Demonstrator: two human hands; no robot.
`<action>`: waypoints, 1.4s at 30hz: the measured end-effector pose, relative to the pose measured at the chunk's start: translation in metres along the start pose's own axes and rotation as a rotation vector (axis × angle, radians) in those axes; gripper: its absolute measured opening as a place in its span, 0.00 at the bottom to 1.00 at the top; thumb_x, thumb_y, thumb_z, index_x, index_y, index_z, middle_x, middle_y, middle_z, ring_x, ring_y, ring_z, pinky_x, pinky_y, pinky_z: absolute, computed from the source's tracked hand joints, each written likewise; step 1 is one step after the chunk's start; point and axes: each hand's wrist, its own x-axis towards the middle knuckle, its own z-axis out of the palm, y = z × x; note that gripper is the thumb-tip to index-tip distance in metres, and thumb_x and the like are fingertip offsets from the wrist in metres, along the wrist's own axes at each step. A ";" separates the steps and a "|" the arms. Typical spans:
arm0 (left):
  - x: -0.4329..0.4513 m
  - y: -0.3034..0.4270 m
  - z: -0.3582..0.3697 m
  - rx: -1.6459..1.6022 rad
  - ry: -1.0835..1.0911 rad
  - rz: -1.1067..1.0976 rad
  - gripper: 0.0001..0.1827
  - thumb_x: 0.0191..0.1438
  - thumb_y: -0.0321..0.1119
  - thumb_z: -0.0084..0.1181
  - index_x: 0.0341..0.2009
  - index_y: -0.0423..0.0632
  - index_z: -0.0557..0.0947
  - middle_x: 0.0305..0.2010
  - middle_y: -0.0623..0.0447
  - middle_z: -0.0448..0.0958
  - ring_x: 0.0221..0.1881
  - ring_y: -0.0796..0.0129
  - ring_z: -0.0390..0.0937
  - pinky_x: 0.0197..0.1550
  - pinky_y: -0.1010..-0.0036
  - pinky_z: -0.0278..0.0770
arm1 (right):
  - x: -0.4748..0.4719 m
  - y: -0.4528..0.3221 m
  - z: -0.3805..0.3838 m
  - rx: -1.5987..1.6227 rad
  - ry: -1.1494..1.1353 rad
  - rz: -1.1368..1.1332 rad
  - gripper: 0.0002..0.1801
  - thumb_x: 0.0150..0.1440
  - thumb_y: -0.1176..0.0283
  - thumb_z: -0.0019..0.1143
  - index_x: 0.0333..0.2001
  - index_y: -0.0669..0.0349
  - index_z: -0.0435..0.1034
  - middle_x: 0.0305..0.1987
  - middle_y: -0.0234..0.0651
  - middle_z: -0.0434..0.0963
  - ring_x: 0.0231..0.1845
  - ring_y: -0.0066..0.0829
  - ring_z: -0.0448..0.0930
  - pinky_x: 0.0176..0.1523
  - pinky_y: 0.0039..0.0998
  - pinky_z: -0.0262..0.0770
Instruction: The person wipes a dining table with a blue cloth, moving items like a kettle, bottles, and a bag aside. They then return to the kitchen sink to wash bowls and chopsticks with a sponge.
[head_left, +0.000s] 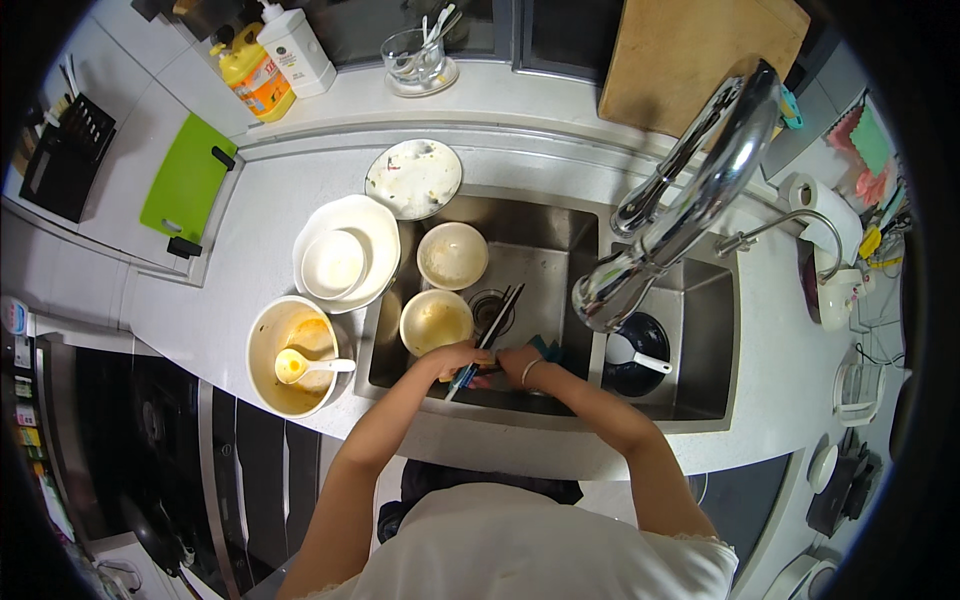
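Over the front of the larger steel sink basin (585, 225), my left hand (459, 358) grips a bundle of dark chopsticks (501, 321), which slant up and to the right. My right hand (517, 363) is close against it by the lower part of the bundle; its fingers are partly hidden, so what it holds is unclear. A dark green cloth (549, 349) shows just beyond the right hand. Left of the drain (489, 304) are two bowls: a nearer one (436, 321) with yellowish liquid and a farther soiled one (452, 255).
Left of the sink stand stacked white bowls (384, 225), a stained pot (255, 360) with a white ladle (294, 366), and a dirty plate (414, 178). A chrome faucet (694, 202) arches over the divider. The smaller basin holds a dark bowl (637, 382) with a white spoon (651, 363).
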 end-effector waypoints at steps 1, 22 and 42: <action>-0.003 0.003 0.002 -0.036 -0.027 -0.027 0.12 0.50 0.36 0.43 0.35 0.41 0.66 0.31 0.46 0.71 0.26 0.63 0.74 0.20 0.76 0.73 | 0.000 0.001 0.001 0.021 0.010 0.000 0.16 0.42 0.65 0.48 0.36 0.59 0.66 0.40 0.38 0.70 0.39 0.36 0.72 0.40 0.34 0.67; 0.007 0.011 0.050 -0.047 0.150 0.590 0.21 0.39 0.25 0.49 0.39 0.43 0.56 0.23 0.49 0.67 0.19 0.70 0.67 0.20 0.79 0.67 | 0.047 0.064 -0.033 2.464 0.064 -0.266 0.15 0.47 0.62 0.49 0.34 0.60 0.65 0.30 0.35 0.70 0.30 0.29 0.71 0.36 0.29 0.68; 0.035 -0.023 0.050 -1.280 0.156 0.265 0.30 0.49 0.59 0.24 0.39 0.46 0.69 0.38 0.45 0.70 0.39 0.57 0.69 0.48 0.56 0.59 | 0.030 0.036 -0.090 2.299 0.656 0.145 0.10 0.48 0.65 0.49 0.23 0.57 0.60 0.10 0.26 0.56 0.08 0.21 0.57 0.14 0.24 0.54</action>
